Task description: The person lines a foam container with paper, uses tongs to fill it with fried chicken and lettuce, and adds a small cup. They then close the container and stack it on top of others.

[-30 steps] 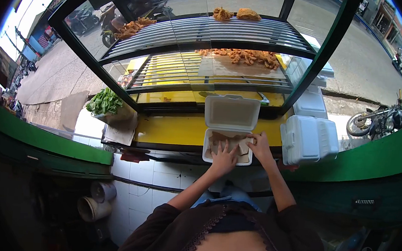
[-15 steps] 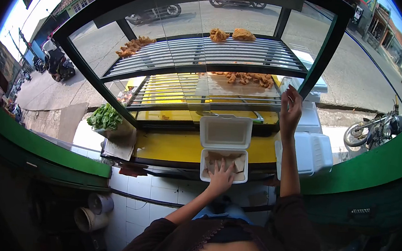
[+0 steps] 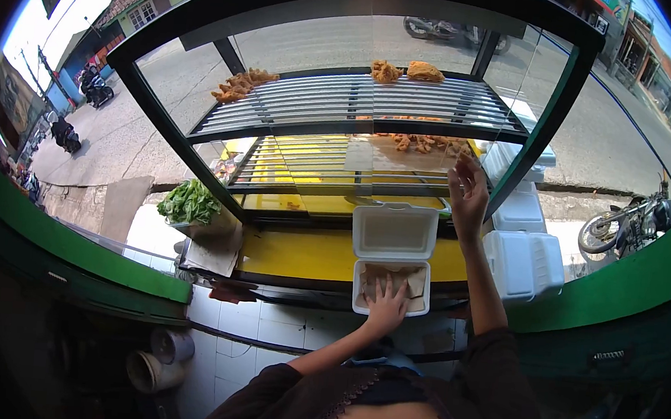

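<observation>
My left hand (image 3: 387, 304) lies with spread fingers inside an open white foam box (image 3: 356, 290), pressing on the brown paper (image 3: 416, 287) that lines it. The box's lid (image 3: 394, 231) is tipped back toward the display case (image 3: 551, 120). My right hand (image 3: 470, 195) is raised at the right side of the case, its fingers apart and slightly curled. Its fingertips overlap the right end of the lower rack, close to small fried chicken pieces (image 3: 415, 143) on paper. Nothing shows in that hand.
Two larger fried pieces (image 3: 425, 72) and more fried food (image 3: 243, 86) sit on the upper rack (image 3: 320, 98). White foam boxes (image 3: 522, 263) are stacked at right. Green lettuce (image 3: 190, 204) stands left of the yellow counter (image 3: 292, 257). Beyond lies a street with motorbikes.
My right hand has moved left across the case front, away from its right post. My left hand stays in the foam box. The whole view has shifted slightly.
</observation>
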`<state>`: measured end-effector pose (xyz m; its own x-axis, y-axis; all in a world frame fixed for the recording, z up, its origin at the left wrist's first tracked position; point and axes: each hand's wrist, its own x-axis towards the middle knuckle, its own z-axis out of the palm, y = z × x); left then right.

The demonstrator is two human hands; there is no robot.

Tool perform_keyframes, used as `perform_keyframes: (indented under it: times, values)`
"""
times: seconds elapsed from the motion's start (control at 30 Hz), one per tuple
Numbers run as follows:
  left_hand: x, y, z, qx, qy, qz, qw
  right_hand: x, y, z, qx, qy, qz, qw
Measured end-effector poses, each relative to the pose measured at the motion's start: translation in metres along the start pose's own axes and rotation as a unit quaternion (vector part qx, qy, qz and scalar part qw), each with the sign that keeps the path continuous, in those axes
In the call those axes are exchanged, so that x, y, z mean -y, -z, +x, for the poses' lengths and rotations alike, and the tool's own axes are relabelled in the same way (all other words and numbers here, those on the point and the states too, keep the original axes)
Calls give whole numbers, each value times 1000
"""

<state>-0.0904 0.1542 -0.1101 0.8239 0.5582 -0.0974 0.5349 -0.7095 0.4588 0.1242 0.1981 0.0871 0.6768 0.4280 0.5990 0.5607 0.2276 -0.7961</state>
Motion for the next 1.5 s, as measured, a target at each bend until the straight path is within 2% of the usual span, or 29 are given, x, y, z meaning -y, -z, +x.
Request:
perform_keyframes:
  times: [0.33,0.67,0.87,0.97,1.2,1.27,1.3,1.4,1.5]
  values:
    - [1,3,-1,20,5,-2,1000,27,-60,-14,80,46,6,996]
    - [4,-2,1,17,-2,-19,1000,51,-92,-21,257,36,3,966]
    - [4,-3,0,14,-1,-12,1000,52,-115,-27,316,49,11,948]
    - [5,-4,-1,14,-1,-19,1000,56,-124,-31,322,74,3,944]
    - [6,5,-1,38,10,-27,999,53,-117,-31,319,60,16,946]
    - [10,8,-1,34,46,-32,998,54,-102,-35,303,63,5,951]
    - [17,9,-2,31,45,-44,998,48,-96,-41,236,99,9,967]
    - [32,20,-6,27,64,-34,997,0,-54,-62,198,131,-37,971]
    - [45,28,-9,15,61,-39,997,-63,-13,-81,165,108,-82,977]
